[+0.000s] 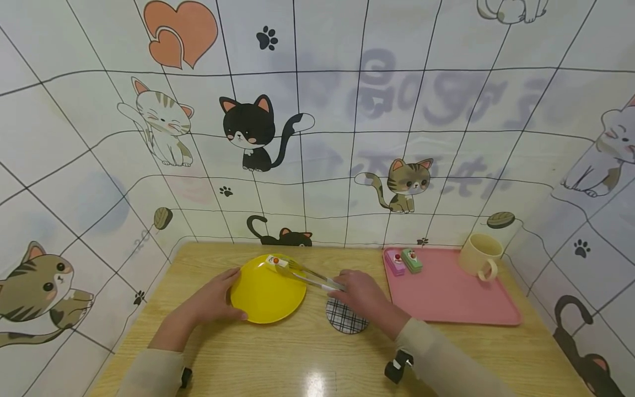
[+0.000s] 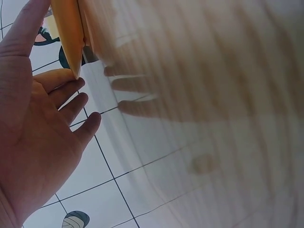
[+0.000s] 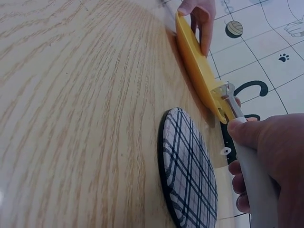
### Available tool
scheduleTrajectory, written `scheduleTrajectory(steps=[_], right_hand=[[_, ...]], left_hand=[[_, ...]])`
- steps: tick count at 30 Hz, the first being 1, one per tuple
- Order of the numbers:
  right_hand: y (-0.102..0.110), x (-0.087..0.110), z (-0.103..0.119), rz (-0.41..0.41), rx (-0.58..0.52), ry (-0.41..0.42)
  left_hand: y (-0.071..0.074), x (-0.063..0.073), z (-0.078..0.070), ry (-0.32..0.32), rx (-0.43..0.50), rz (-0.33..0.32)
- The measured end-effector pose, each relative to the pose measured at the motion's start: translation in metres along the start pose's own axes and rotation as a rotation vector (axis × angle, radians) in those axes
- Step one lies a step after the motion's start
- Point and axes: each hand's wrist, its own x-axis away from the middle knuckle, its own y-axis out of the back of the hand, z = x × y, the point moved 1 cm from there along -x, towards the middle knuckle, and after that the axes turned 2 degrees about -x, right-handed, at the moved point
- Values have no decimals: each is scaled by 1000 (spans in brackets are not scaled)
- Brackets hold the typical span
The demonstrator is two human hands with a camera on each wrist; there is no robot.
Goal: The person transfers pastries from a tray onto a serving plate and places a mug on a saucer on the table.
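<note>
A round yellow plate [image 1: 270, 295] lies on the table, its left rim held between the thumb and fingers of my left hand [image 1: 216, 298]. In the left wrist view the fingertips [image 2: 78, 85] reach the edge of the plate [image 2: 69, 35]. My right hand [image 1: 361, 292] grips a pair of tongs [image 1: 317, 280] by the pale handle [image 3: 254, 175]. The tong tips reach over the plate's upper edge, at a small white toy cake [image 1: 273, 262] with an orange-red topping. Beneath my right hand lies a round plaid coaster [image 1: 344, 318], partly covered by it in the head view.
To the right, a pink tray [image 1: 451, 300] carries a pink toy cake [image 1: 395, 262], a green toy cake [image 1: 412, 260] and a cream mug [image 1: 480, 255] with its handle toward me. A cat-patterned wall covering [image 1: 327, 154] rises behind and beside the wooden table [image 1: 278, 358].
</note>
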Motion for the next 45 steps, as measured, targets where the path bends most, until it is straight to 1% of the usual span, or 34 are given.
scheduleTrajectory(steps=[7, 14, 21, 27, 31, 36, 39, 43, 45], right_hand=[[-4, -3, -1, 2, 29, -6], [-3, -1, 1, 25, 37, -32], [-3, 2, 0, 17, -16, -77], [-2, 6, -1, 4, -60, -143], [-3, 8, -3, -13, -66, -155], [-1, 15, -9, -46, -95, -158], [1, 21, -15, -70, -131, -173], [7, 32, -22, -89, -162, -191], [11, 38, -25, -102, -156, -195]], left_hand=[[1, 0, -1, 2, -17, -6], [1, 0, -1, 12, -8, 1], [0, -1, -1, 6, -8, 0], [1, -1, -1, 6, -13, -1], [1, -1, -2, 12, -10, 6], [1, 0, -2, 10, -7, 5], [2, 0, -3, 10, -6, 5], [1, 0, -4, 13, -6, 7], [1, 1, -4, 10, -7, 8]])
